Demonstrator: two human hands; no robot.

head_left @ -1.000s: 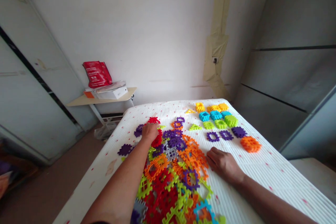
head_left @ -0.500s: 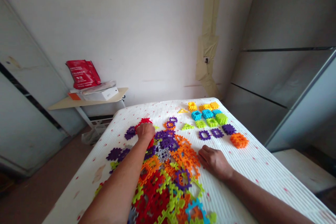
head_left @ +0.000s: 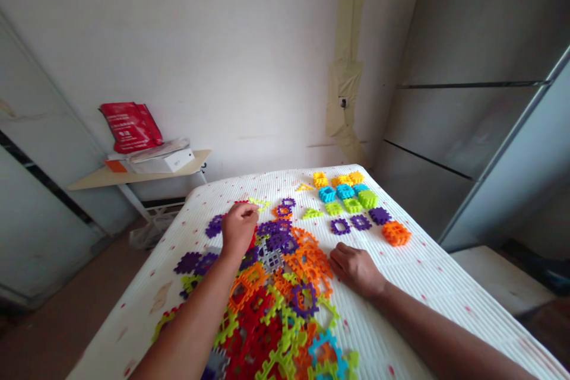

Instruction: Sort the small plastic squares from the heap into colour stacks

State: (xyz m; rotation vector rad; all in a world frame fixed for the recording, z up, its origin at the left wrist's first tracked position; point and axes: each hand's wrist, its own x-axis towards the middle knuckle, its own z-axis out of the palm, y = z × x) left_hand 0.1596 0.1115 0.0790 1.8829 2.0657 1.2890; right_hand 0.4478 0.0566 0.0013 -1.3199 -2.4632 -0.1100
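My left hand (head_left: pixel 238 227) is raised over the far edge of a heap of interlocking plastic tiles (head_left: pixel 278 303), its fingers pinched on a thin yellow-green triangular piece (head_left: pixel 259 204). A red tile shows just behind and below that hand. My right hand (head_left: pixel 355 267) lies on the white ribbed sheet (head_left: pixel 445 285) at the right side of the heap, fingers curled and touching orange tiles (head_left: pixel 312 261). The heap mixes red, orange, purple, lime, grey and cyan pieces.
Small assembled blocks stand in rows at the far right: yellow (head_left: pixel 319 179), cyan (head_left: pixel 344 191), lime (head_left: pixel 369 199), purple (head_left: pixel 380 215), orange (head_left: pixel 396 233). Loose purple tiles (head_left: pixel 196 262) lie at the left. A side table (head_left: pixel 133 173) with a red bag (head_left: pixel 130 126) stands by the wall.
My left hand lifted off the red tile and now pinches a yellow-green triangular piece. The right hand stayed put. The camera view shifted rightward.
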